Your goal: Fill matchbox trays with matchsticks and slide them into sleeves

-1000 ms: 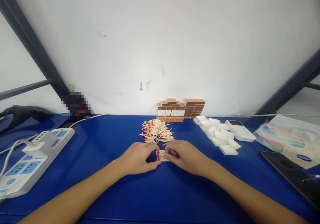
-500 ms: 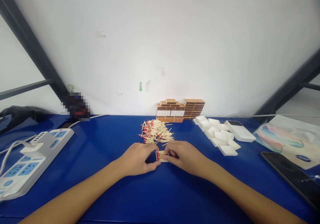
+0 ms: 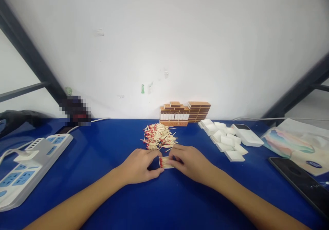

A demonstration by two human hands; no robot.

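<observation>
A small white matchbox tray (image 3: 163, 167) lies on the blue table between my hands, with red-tipped matches (image 3: 164, 161) laid lengthwise in it, heads to the left. My left hand (image 3: 140, 165) grips the tray's left end, thumb on the near side and forefinger on the far side. Over the right half, my right hand (image 3: 189, 161) has its thumb and bent fingers closed on the matches, hiding that end of the tray. A loose heap of matches (image 3: 158, 135) sits just beyond both hands.
Stacked brown matchboxes (image 3: 197, 111) stand against the wall. To the right are piled white trays (image 3: 227, 140), a white device (image 3: 247, 135), a phone (image 3: 295, 178) and a plastic packet (image 3: 288, 142). A power strip (image 3: 31, 175) with cables occupies the left.
The view has shifted slightly. Both hands stay at the tray, and the right fingers have moved a little over the matches, leaving slightly more of them visible.
</observation>
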